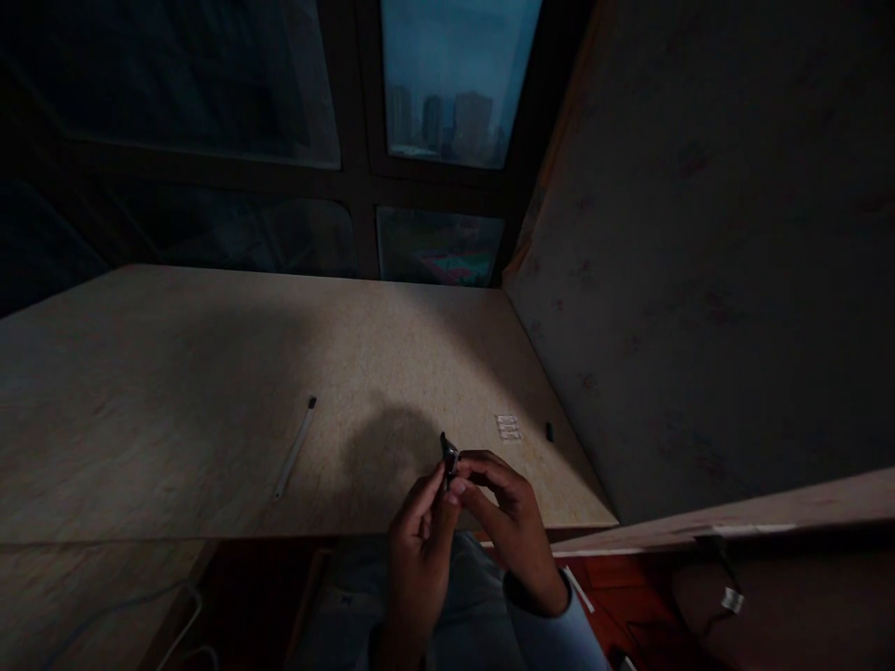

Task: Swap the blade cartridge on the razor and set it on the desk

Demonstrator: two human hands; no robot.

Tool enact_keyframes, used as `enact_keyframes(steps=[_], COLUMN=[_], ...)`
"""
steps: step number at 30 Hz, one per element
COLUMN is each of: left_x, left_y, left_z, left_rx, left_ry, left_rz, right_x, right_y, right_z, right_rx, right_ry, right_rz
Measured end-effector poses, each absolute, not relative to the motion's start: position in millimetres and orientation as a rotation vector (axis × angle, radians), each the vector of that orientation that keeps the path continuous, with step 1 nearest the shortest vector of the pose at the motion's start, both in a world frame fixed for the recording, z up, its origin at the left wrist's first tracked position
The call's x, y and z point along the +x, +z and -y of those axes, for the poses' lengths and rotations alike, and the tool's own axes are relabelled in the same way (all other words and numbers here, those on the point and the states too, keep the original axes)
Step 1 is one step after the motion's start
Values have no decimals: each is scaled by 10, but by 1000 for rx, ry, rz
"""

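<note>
Close to the table's front edge, my left hand (423,533) and my right hand (500,503) meet around a small dark, shiny object (448,449). Fingers and thumbs of both hands pinch it, and its pointed dark top sticks up above them. Its lower part is hidden by my fingers, so its exact kind is unclear. To the left of my hands, a toothbrush (296,449) with a pale handle and dark bristles lies on the tabletop. Beyond my right hand lie a small clear sheet with several cells (508,428) and a short black piece (549,431).
The light tabletop (210,401) runs back to a dark-framed window (447,102). A patterned wall (699,280) borders it on the right. A pale cable (185,601) hangs at the lower left, and reddish flooring (622,596) shows below right. Light is dim.
</note>
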State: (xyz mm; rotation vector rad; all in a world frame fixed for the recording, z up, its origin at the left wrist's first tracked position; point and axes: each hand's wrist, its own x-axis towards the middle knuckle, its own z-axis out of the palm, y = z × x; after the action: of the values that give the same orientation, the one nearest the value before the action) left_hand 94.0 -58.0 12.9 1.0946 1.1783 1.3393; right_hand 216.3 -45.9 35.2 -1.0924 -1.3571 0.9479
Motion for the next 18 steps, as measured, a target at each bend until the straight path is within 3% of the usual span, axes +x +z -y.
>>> enact_keyframes(steps=[7, 18], left_x=[1024, 1180], left_y=[76, -71], left_z=[551, 549], left_rx=[1607, 1684], left_ry=[1469, 1294], left_rz=[-1340, -1314], right_x=[2191, 2475], right_y=[262, 241], right_z=[428, 404], right_rx=[-1074, -1154], right_ry=[1058, 1062], right_rz=[1158, 799])
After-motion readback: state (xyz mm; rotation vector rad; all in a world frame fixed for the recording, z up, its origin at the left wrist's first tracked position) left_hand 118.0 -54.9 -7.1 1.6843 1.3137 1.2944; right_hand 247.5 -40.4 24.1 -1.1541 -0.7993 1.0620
